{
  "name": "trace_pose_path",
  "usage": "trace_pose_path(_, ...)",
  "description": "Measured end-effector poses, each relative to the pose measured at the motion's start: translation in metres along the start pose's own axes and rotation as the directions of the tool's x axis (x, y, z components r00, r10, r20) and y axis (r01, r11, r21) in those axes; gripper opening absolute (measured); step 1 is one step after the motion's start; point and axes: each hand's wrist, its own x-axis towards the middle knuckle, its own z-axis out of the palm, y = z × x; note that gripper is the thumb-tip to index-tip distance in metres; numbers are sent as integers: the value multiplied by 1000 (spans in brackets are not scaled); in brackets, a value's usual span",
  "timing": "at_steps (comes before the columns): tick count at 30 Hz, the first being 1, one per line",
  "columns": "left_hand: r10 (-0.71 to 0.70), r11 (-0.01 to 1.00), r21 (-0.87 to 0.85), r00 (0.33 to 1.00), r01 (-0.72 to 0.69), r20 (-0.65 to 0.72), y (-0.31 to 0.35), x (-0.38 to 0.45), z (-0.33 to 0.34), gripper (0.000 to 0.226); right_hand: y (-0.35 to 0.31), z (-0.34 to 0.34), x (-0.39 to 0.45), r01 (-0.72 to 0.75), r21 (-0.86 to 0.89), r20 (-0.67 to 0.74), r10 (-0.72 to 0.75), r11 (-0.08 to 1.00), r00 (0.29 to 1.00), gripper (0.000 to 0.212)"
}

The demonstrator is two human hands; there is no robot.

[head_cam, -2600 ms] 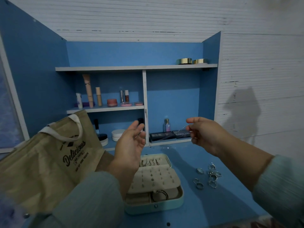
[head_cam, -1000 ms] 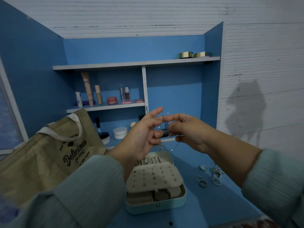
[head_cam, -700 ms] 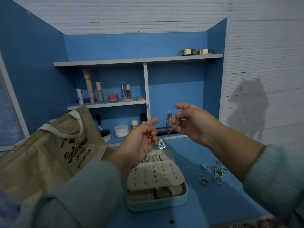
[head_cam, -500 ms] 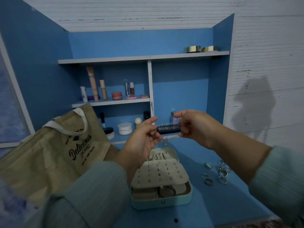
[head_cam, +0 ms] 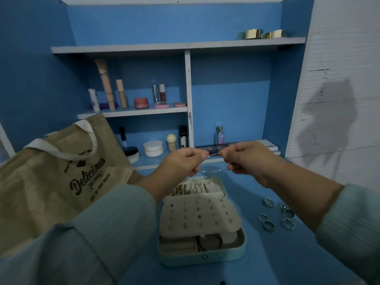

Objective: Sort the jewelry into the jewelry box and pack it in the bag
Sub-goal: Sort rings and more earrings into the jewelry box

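**Midway: chain held up, rings not yet sorted**

Partly done, judging by the layout. Seen above the open jewelry box (head_cam: 202, 223): a thin silver chain necklace (head_cam: 213, 155), stretched short and taut between two hands. Left hand (head_cam: 181, 163) curled, thumb and forefinger pinching one end of the chain; right hand (head_cam: 244, 159) likewise curled, pinching the other end. Lower strand of the chain drooped in a slack loop just beneath the knuckles, with something like a small pendant hanging over the far edge of the box; too fine to make out clearly.

Already in place: earrings studding the pale padded panel folded over the box, hooks or clasps lined up in the raised lid behind it, and a dark ring-shaped bangle or cord lying in the front compartment. Counted as sorted, as far as could be told.

Not yet handled: a loose cluster of silver rings (head_cam: 277, 214) lying on the blue tabletop (head_cam: 267, 264) to the right of the box, well apart from it. Chain itself not yet laid in or hung.

Also pending: closing the box and packing it. Burlap tote bag (head_cam: 57, 182) printed "Delicious" stood slumped to the left of the box, mouth upward, nothing visibly inside from this angle.

Behind, untouched by the task: shelves (head_cam: 135, 113) of cosmetics.
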Motion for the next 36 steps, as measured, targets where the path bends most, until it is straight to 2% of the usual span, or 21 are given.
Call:
trace_pose_path(7, -147, 950, 288, 986, 118, 83, -26, 21, 11, 17, 28, 6, 22, -132, -53, 10, 133, 990, 991, 10)
trace_pose_path(10, -204, 931, 334, 969, 148, 139, -35, 31, 13, 20, 37, 7, 33, -191, -115, 13, 194, 975, 981, 14)
trace_pose_path(14, -262, 927, 315, 952, 203, 156, -48, 44, 16, 8, 45, 12, 47, -262, -191, 25, 272, 946, 962, 16)
trace_pose_path(21, -274, 896, 403, 947, 188, 166, -67, 67, 21, 11, 59, 22, 76, -267, -304, 29, 289, 915, 957, 18)
trace_pose_path(24, -289, 874, 444, 947, 199, 143, -73, 77, 23, 16, 66, 23, 88, -209, -396, 27, 239, 894, 971, 23)
trace_pose_path(27, -274, 838, 522, 951, 161, 146, -76, 84, 23, 16, 71, 24, 96, -91, -482, 43, 127, 871, 991, 23)
trace_pose_path(30, -245, 807, 580, 956, 108, 163, -75, 87, 23, 13, 72, 25, 97, 89, -643, 108, -25, 761, 994, 9)
trace_pose_path(36, -179, 665, 747, 965, -26, 193, -72, 86, 26, 23, 76, 24, 95, 243, -792, 219, -111, 560, 969, 18)
